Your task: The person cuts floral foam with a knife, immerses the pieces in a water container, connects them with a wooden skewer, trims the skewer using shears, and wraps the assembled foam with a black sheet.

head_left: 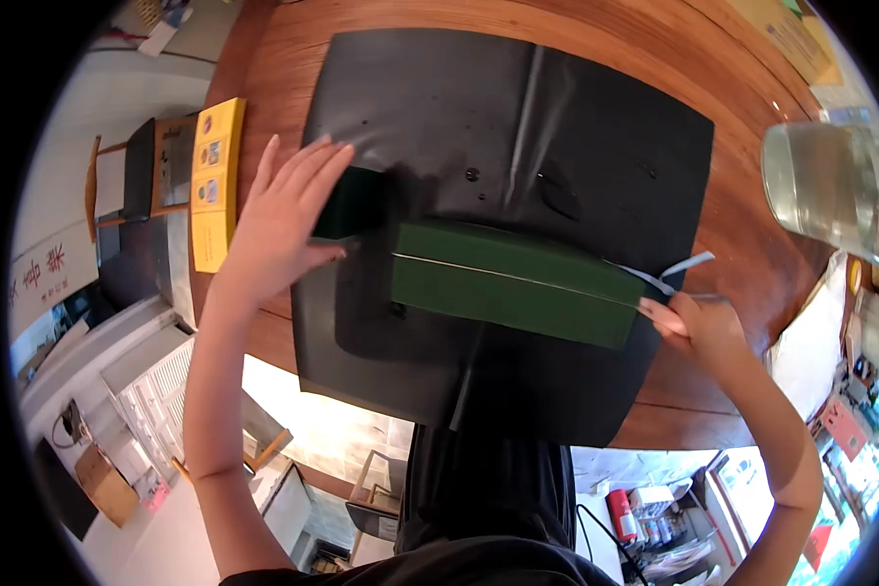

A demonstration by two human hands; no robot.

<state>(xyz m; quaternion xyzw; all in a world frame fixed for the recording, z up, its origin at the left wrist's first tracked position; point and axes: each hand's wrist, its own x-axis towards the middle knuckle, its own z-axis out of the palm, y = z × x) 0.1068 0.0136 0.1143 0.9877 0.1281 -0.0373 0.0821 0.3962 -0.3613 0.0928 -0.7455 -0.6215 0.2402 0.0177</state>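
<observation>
A long green box-like block (518,283) with a thin pale line along its side lies on a black mat (420,98). At its right end, my right hand (703,327) is closed in a pinch by the corner, where a pale blue-grey ribbon (689,262) passes over the edge and into my fingers. My left hand (288,210) is open, fingers stretched out and thumb apart. It is beside a smaller dark green block (350,205), whose left end is between thumb and fingers; whether they press on it is unclear. Water drops (472,175) dot the mat.
The mat covers part of a wooden table (615,34). A yellow box (215,186) stands near the left edge. At the right are a clear glass vase (816,181) and white paper or cloth (811,313). A chair (137,176) stands beyond the table's left side.
</observation>
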